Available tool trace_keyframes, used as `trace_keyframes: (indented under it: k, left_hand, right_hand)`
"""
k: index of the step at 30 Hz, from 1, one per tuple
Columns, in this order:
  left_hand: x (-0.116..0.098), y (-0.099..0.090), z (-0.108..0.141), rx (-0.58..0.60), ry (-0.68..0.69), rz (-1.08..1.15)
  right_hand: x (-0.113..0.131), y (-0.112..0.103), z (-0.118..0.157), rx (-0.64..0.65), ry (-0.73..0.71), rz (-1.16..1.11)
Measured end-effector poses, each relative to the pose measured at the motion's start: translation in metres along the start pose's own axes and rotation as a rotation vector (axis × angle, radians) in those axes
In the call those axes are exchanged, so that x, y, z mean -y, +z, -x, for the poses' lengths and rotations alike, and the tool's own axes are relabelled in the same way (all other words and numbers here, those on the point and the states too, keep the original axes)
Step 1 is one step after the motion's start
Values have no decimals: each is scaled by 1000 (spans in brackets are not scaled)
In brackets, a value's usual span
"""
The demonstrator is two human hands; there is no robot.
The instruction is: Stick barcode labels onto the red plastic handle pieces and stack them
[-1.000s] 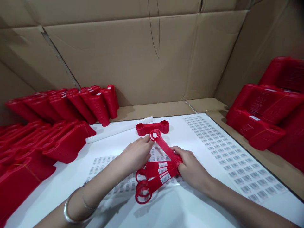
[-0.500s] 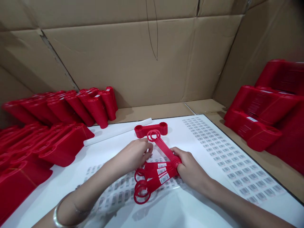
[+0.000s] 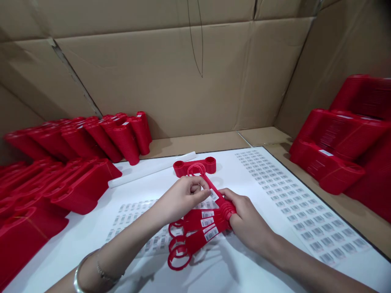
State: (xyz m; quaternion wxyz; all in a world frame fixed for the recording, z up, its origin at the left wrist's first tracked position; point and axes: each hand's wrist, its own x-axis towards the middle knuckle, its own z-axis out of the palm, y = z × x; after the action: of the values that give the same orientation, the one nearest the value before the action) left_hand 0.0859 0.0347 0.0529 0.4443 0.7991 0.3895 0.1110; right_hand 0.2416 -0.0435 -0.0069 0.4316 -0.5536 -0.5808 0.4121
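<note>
Several flat red plastic pieces (image 3: 198, 241) with ring ends fan out from my right hand (image 3: 249, 221), whose fingers are closed round their gathered right ends. White barcode labels show on the fanned pieces. My left hand (image 3: 185, 197) is pinched at a white label (image 3: 214, 195) on the uppermost piece, which points up and left. Behind that piece's ring lies a small red stack (image 3: 194, 167) with two round ends. Under the hands, a sheet of barcode labels (image 3: 134, 211) is partly hidden by the left forearm.
Bundled red pieces (image 3: 79, 183) crowd the left side, and more bundles (image 3: 332, 162) are piled at the right. A white roll (image 3: 151, 170) lies at the back of the white table. Another label sheet (image 3: 293, 199) lies on the right. Cardboard walls (image 3: 171, 81) stand behind.
My left hand has moved right onto the uppermost piece, where a white label now shows. The fanned pieces have shifted slightly down and left.
</note>
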Motion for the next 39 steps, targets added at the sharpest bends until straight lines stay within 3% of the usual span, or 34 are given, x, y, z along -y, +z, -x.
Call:
trace_keyframes:
  k: [11,24,28,32,35,37,39]
  left_hand:
    - [-3,4,1,-51,-57,113]
    - [1,10,1,-122,15,-55]
    - [1,21,3,-268,135,-378]
    - [10,26,1,-525,340,-822]
    - [17,22,-2,-713,393,-913]
    - [20,20,-4,-729,399,-900]
    - [22,19,-4,-657,411,-893]
  right_hand:
    - [3,0,2,-10,14,-39]
    - [4,0,3,-10,7,-17]
    - [4,-1,3,-13,-11,-9]
    - [7,1,4,14,-55,-23]
    - [9,2,7,40,-76,-63]
    - [9,3,7,44,-72,-75]
    - [8,2,7,32,-61,-62]
